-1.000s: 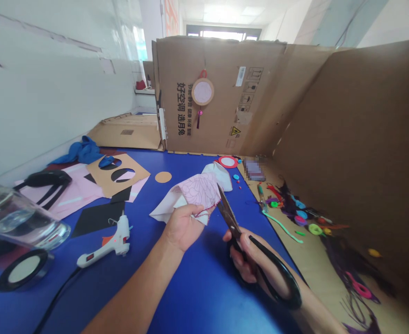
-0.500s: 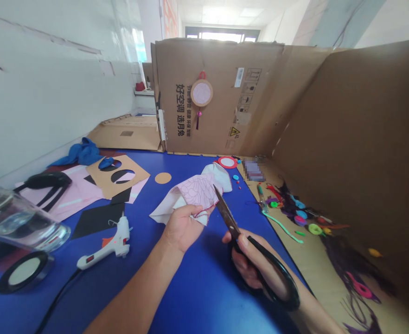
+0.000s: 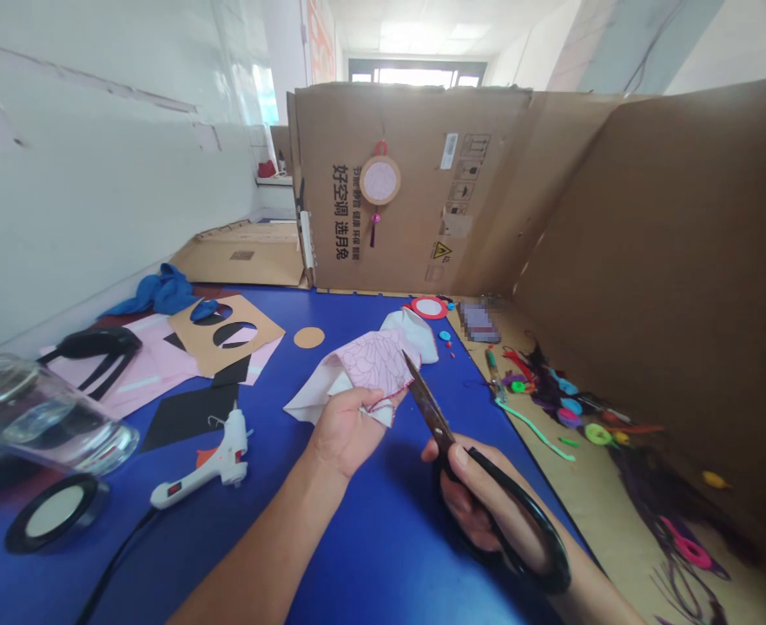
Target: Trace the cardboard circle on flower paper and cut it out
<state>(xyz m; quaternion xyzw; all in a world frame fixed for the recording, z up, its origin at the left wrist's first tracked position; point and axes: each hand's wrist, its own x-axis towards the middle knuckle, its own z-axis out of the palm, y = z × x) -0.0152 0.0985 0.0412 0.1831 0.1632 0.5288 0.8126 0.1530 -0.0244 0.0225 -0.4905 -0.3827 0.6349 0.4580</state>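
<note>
My left hand [image 3: 350, 431] is closed on the near edge of a folded pale pink cloth [image 3: 378, 360], which has a purple line pattern, white backing and red stitching along its border. A white part of the fabric spreads out beyond it. My right hand [image 3: 474, 495] grips a pair of large scissors [image 3: 430, 408] by their black handles, fingers inside the loops. The dark blades point up and left, looking nearly closed, with their tips at the right side of the cloth. Whether the tips touch the fabric I cannot tell.
On the left lie a white glue gun [image 3: 230, 451], a tape roll [image 3: 57, 514], a glass jar [image 3: 50, 417] and a tan sheet with round holes [image 3: 262, 319]. A tan disc [image 3: 309, 338] is behind the cloth. Beads and cords [image 3: 571, 406] cover cardboard at right; cardboard panels [image 3: 487, 243] stand behind.
The whole view has shifted slightly, so everything sits a little lower and further right. Both hands keep their hold, and the scissors stay beside the cloth.
</note>
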